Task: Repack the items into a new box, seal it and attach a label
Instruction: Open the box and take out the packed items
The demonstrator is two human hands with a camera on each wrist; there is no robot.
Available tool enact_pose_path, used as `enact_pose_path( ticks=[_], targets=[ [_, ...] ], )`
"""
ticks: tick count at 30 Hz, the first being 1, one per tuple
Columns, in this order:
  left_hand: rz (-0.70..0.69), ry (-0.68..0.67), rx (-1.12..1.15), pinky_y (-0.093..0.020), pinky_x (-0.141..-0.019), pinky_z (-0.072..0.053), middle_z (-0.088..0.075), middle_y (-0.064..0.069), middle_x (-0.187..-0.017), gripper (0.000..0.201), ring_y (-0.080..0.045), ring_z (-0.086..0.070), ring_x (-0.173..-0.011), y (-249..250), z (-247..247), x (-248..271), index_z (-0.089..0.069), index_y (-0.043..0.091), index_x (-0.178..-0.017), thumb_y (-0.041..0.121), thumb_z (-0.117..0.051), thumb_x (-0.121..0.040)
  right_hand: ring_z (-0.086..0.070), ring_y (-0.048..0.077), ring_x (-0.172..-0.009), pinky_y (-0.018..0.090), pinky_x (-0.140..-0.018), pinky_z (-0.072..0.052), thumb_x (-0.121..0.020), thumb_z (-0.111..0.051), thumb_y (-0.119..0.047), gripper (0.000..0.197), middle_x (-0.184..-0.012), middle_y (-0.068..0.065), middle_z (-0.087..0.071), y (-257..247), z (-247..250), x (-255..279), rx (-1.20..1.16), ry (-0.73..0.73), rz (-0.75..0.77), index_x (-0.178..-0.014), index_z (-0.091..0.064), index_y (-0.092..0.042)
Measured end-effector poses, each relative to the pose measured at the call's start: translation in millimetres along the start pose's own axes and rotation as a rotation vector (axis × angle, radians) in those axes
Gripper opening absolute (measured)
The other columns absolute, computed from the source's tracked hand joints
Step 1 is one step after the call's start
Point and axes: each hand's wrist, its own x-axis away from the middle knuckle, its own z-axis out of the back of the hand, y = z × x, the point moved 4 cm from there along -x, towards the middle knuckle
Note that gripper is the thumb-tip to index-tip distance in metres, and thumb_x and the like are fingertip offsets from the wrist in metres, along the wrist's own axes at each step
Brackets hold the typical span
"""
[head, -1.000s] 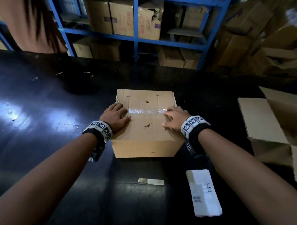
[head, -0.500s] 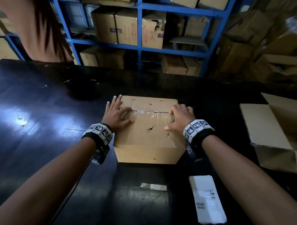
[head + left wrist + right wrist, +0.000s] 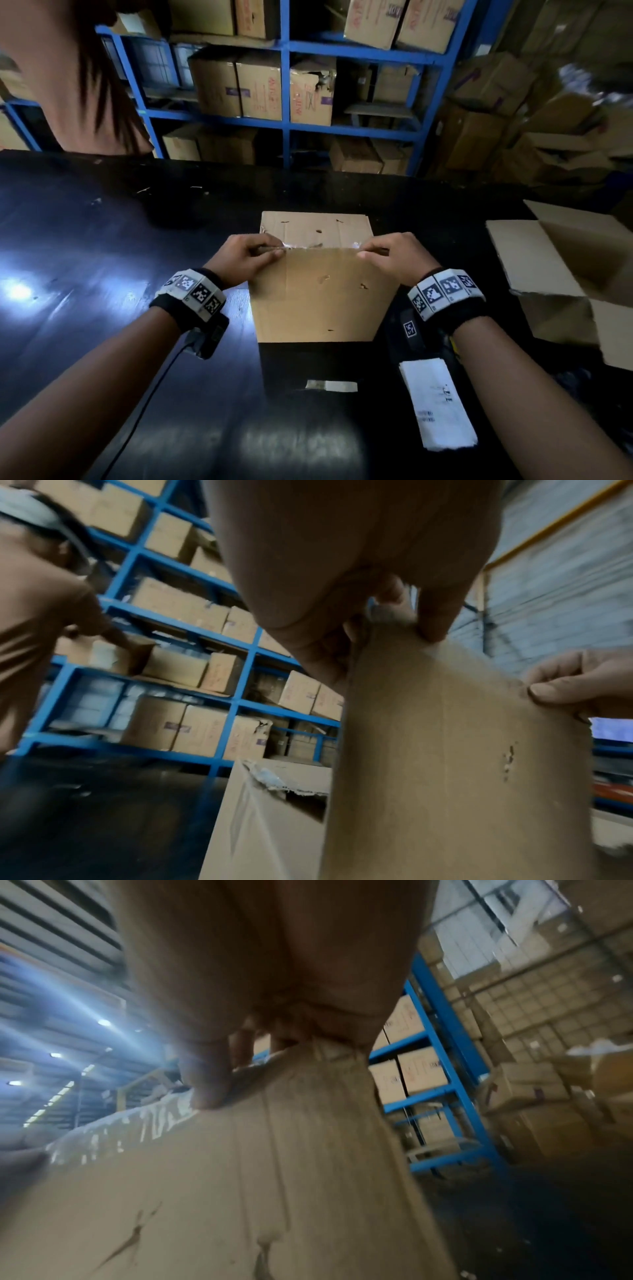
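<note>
Black table, one box, near flap pinched by left hand, right hand

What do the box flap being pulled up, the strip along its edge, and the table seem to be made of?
Box flap: matte brown corrugated cardboard, going by the ridges and punctures. Strip along its edge: probably clear plastic packing tape, glossy and wrinkled. Table: a dark, smooth surface that mirrors the lights; material unclear. Left hand and right hand pinch the flap.

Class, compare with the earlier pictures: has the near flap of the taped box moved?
Yes. The near flap has swung up toward the person, pinched at its corners by the left hand and right hand; the far flap lies flat.
</note>
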Motion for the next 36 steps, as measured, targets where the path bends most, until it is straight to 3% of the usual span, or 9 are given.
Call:
enact_pose_path(
  ticks=[6, 10, 12, 15, 19, 24, 27, 31, 36],
  targets=[
    [0.101, -0.332, 0.155, -0.025, -0.077, -0.048, -0.067, 0.013, -0.087, 0.017, -0.003, -0.06, -0.08, 18.5, -16.0, 41.7, -0.068, 0.028, -0.089, 0.028, -0.063, -0.073, -0.061, 0.003, -0.091, 0.024, -0.08, -0.049, -0.082, -0.071, -0.037, 0.015, -0.096, -0.012, -0.068, 1.5, -12.2, 42.2, -0.009, -0.218, 0.08, -0.096, -0.073, -0.029],
    [0.104, -0.479, -0.003, -0.039, -0.094, -0.045, -0.061, 0.003, -0.111, 0.043, -0.013, -0.055, -0.103, 18.2, -39.4, 59.8, -0.063, 0.026, -0.106, 0.031, -0.063, -0.063, -0.059, 0.001, -0.096, 0.02, -0.08, -0.046, -0.084, -0.064, -0.052, 0.035, -0.103, -0.012, -0.067, 14.6, -25.5, 54.0, -0.007, -0.343, 0.013, -0.103, -0.074, -0.025],
    [0.054, -0.533, -0.126, -0.038, -0.103, -0.037, -0.052, 0.001, -0.128, 0.06, -0.017, -0.046, -0.118, 19.2, -52.1, 66.8, -0.059, 0.026, -0.117, 0.037, -0.065, -0.057, -0.058, 0.003, -0.098, 0.021, -0.085, -0.045, -0.084, -0.063, -0.052, 0.034, -0.106, -0.011, -0.066, 24.9, -35.9, 53.5, 0.026, -0.356, -0.008, -0.103, -0.074, -0.026],
    [-0.1, -0.622, -0.58, -0.035, -0.113, -0.017, -0.025, 0.0, -0.152, 0.08, -0.018, -0.023, -0.139, 11.7, -74.4, 82.2, -0.036, 0.032, -0.139, 0.047, -0.068, -0.067, -0.051, 0.008, -0.105, 0.029, -0.094, -0.043, -0.084, -0.067, -0.043, 0.025, -0.112, -0.01, -0.056, 38.8, -54.3, 48.9, 0.132, -0.388, -0.022, -0.105, -0.072, -0.032],
    [-0.206, -0.603, -0.801, -0.037, -0.116, 0.0, -0.011, 0.003, -0.158, 0.082, -0.016, -0.008, -0.145, -12.1, -87.1, 86.7, -0.014, 0.038, -0.147, 0.068, -0.047, -0.078, -0.052, 0.01, -0.106, 0.032, -0.095, -0.046, -0.086, -0.067, -0.034, 0.019, -0.111, -0.011, -0.059, 50.0, -67.4, 35.7, 0.154, -0.416, -0.029, -0.104, -0.073, -0.03],
    [-0.126, -0.385, -0.672, -0.037, -0.11, -0.029, -0.039, 0.003, -0.146, 0.055, -0.016, -0.035, -0.133, -16.6, -79.6, 49.4, -0.035, 0.032, -0.14, 0.055, -0.03, -0.091, -0.06, 0.008, -0.1, 0.02, -0.081, -0.045, -0.091, -0.062, -0.028, 0.019, -0.107, -0.01, -0.068, 51.9, -56.6, 2.4, 0.159, -0.391, 0.014, -0.104, -0.073, -0.022],
    [-0.075, -0.369, -0.695, -0.036, -0.104, -0.037, -0.049, 0.002, -0.137, 0.042, -0.018, -0.044, -0.124, -30.5, -79.1, 17.9, -0.048, 0.03, -0.132, 0.041, -0.033, -0.095, -0.061, 0.013, -0.101, 0.025, -0.083, -0.048, -0.092, -0.06, -0.028, 0.018, -0.11, -0.006, -0.065, 58.8, -43.5, -36.0, 0.191, -0.273, 0.018, -0.106, -0.07, -0.025],
    [-0.032, -0.452, -0.852, -0.038, -0.107, -0.034, -0.043, 0.004, -0.143, 0.045, -0.019, -0.04, -0.13, -43.1, -84.4, -19.1, -0.043, 0.031, -0.136, 0.048, -0.038, -0.094, -0.049, 0.019, -0.109, 0.039, -0.085, -0.049, -0.084, -0.06, -0.023, 0.028, -0.108, -0.008, -0.049, 70.5, -42.5, -87.6, 0.418, -0.271, 0.067, -0.107, -0.058, -0.039],
    [-0.137, -0.511, -1.004, -0.043, -0.11, -0.032, -0.042, 0.003, -0.145, 0.053, -0.023, -0.038, -0.133, -51.4, -98.9, -47.0, -0.042, 0.033, -0.133, 0.056, -0.047, -0.086, -0.038, 0.025, -0.126, 0.045, -0.091, -0.048, -0.083, -0.065, -0.029, 0.049, -0.137, 0.0, -0.04, 72.8, -57.9, -126.1, 0.545, -0.369, 0.099, -0.129, -0.049, -0.033]
  ],
)
